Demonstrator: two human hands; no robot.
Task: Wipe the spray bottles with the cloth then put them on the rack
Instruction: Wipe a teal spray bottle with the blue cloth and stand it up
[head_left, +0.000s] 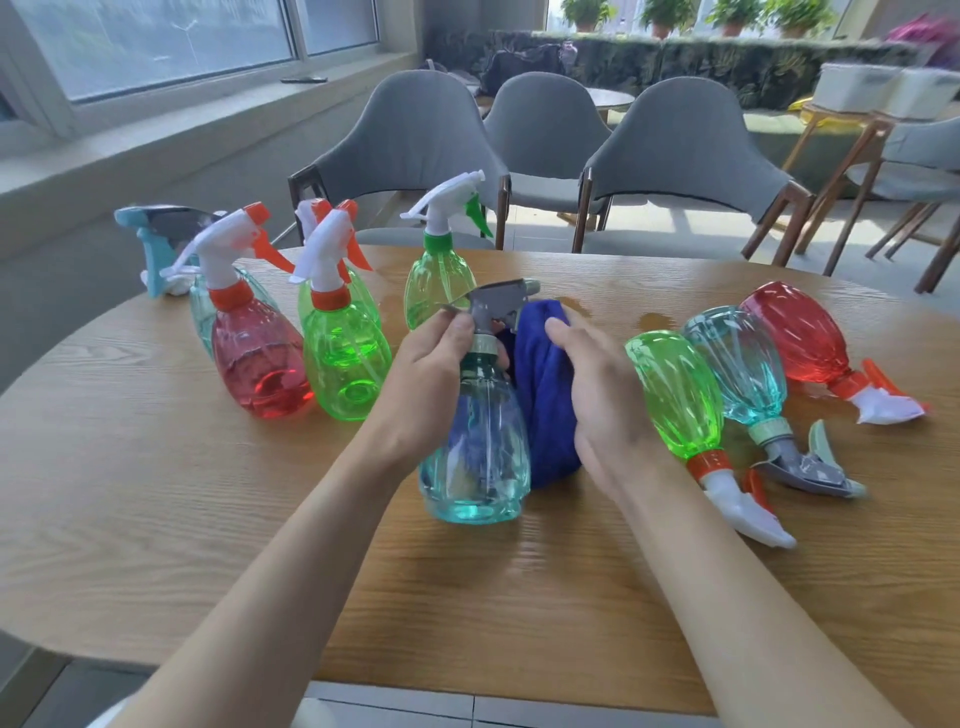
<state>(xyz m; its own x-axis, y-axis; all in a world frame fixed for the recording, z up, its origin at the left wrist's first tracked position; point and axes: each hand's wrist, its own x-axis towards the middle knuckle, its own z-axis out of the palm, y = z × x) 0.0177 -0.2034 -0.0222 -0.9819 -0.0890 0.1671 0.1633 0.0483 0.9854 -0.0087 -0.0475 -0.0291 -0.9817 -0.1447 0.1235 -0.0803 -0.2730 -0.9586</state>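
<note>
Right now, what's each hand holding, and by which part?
Left hand grips the teal spray bottle at its neck, below the grey trigger head. Right hand cups the blue cloth by its side, against the bottle.

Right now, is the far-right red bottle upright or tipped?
Tipped: the far-right red bottle lies on its side on the table.

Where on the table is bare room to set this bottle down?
The table is bare along the front edge, left of the left forearm and between it and the right forearm. Crowded: standing bottles at far left, lying bottles at right.
</note>
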